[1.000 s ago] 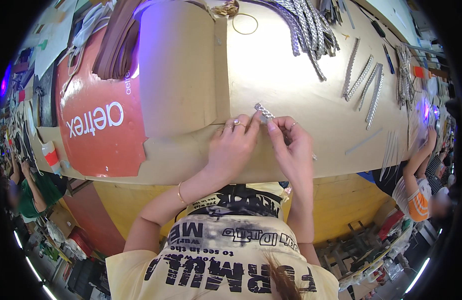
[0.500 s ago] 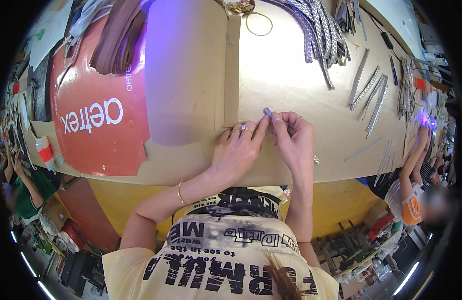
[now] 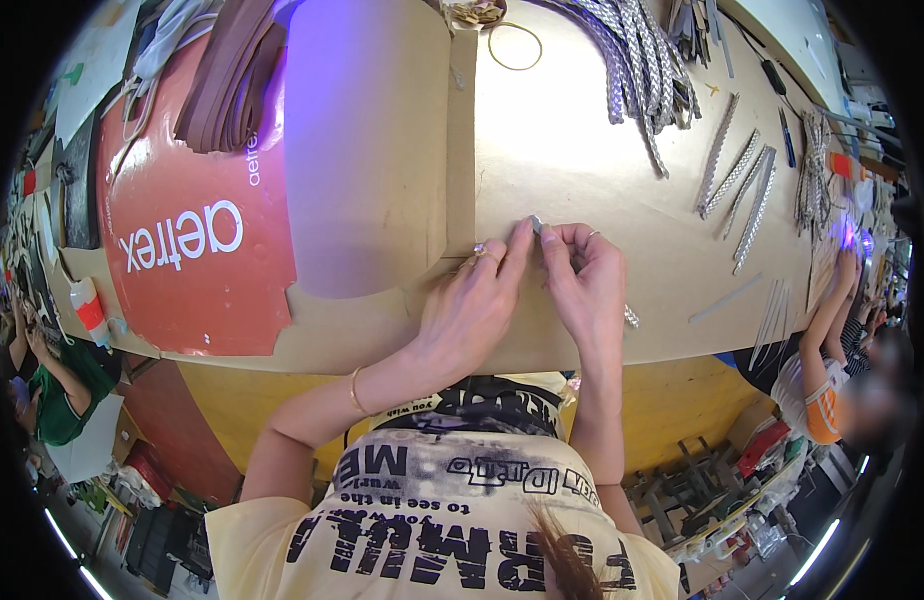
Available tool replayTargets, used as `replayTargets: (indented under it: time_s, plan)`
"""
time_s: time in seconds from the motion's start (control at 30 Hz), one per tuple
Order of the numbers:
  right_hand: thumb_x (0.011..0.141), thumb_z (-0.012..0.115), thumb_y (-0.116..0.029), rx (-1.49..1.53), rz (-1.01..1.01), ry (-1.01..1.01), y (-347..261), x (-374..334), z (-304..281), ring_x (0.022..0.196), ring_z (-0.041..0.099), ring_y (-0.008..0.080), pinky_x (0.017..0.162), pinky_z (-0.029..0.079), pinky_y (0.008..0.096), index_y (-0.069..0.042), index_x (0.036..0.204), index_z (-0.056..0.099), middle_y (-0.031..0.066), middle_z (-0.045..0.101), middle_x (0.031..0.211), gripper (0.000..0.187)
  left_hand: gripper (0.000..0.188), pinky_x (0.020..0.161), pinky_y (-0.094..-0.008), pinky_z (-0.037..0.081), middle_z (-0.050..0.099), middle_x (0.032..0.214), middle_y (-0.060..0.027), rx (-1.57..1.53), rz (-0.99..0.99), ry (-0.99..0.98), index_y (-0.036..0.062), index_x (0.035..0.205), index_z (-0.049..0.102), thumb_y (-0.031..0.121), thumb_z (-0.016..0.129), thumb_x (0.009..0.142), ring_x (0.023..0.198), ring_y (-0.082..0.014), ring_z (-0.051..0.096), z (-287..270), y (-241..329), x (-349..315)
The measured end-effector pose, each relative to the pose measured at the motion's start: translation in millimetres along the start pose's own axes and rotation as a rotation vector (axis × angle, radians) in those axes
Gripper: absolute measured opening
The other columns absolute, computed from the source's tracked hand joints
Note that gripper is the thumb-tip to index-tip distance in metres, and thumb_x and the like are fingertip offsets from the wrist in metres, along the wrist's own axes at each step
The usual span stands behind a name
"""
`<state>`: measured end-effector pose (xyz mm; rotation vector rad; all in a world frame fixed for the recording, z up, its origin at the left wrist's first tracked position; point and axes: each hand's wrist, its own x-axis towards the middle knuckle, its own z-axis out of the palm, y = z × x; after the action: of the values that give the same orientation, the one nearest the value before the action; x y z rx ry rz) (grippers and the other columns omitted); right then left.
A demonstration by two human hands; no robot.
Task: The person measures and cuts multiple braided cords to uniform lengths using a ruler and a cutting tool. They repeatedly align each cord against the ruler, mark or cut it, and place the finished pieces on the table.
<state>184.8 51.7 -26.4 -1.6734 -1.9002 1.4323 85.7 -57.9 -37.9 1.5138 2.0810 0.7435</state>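
A small silver strip piece (image 3: 537, 223), mostly covered by fingertips, is just above the brown paper-covered table. My right hand (image 3: 592, 285) pinches it between thumb and index finger. From the other side, my left hand (image 3: 472, 310) closes on it at the fingertips, its index finger stretched along it. Partly hidden behind my right wrist lies a short silver braided piece (image 3: 632, 317). Several cut braided silver strips (image 3: 739, 175) lie to the right, beyond my right hand.
A curved brown cardboard sheet (image 3: 367, 150) and a red box panel (image 3: 202, 250) lie on the left, with brown strips (image 3: 232, 80) over them. At the back are a bundle of silver braids (image 3: 652, 75) and a rubber band (image 3: 493, 46). A bottle (image 3: 89, 312) stands far left. Co-workers sit at both sides.
Both hands stay nearly in place. Less of the silver piece shows between the fingertips, and my left hand has turned slightly. The cardboard sits a little farther left in the picture.
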Motion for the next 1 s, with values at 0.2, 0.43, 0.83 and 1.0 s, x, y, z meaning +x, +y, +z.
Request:
replayTargets:
  time_s: [0.2,0.43,0.83,1.0]
  plan:
    - [0.092,0.064,-0.016,-0.012,-0.019,0.026,-5.4,-1.0,1.7,0.048,0.050,0.0137,0.049,0.041,0.0309,0.004,0.084,0.069,0.0108,0.060,0.057,0.022,0.064,0.067,-0.0420,0.055,0.052,0.106,-0.0151,0.004,-0.037,-0.090,0.0059,0.149,0.037,0.001,0.056,0.088,0.081,-0.0335,0.064,1.9,2.4,6.2]
    - [0.092,0.066,-0.017,-0.072,-0.015,0.013,-1.2,-7.8,-7.1,0.048,0.051,0.0153,0.050,0.041,0.0315,0.003,0.083,0.068,0.0115,0.060,0.058,0.023,0.071,0.071,-0.0394,0.056,0.051,0.104,-0.0170,0.143,-0.037,-0.150,-0.0003,0.149,0.034,-0.005,0.056,0.081,0.086,-0.0326,0.064,1.8,7.6,8.4]
    - [0.092,0.067,-0.023,-0.110,0.097,0.007,10.5,-19.0,-36.4,0.045,0.042,0.0154,0.048,0.036,0.0325,0.001,0.080,0.067,0.0091,0.052,0.053,0.027,0.073,0.070,-0.0380,0.057,0.052,0.103,-0.0156,0.303,0.005,-0.195,-0.0056,0.149,0.031,-0.005,0.056,0.080,0.087,-0.0306,0.064,0.8,11.6,10.3]
    - [0.093,0.066,-0.023,-0.129,0.115,-0.013,10.5,-16.5,-37.0,0.044,0.042,0.0182,0.047,0.035,0.0336,0.001,0.080,0.067,0.0095,0.050,0.051,0.027,0.071,0.070,-0.0306,0.059,0.053,0.105,-0.0139,0.408,0.044,-0.205,-0.0082,0.147,0.032,-0.001,0.058,0.081,0.089,-0.0253,0.065,-0.5,13.0,12.2]
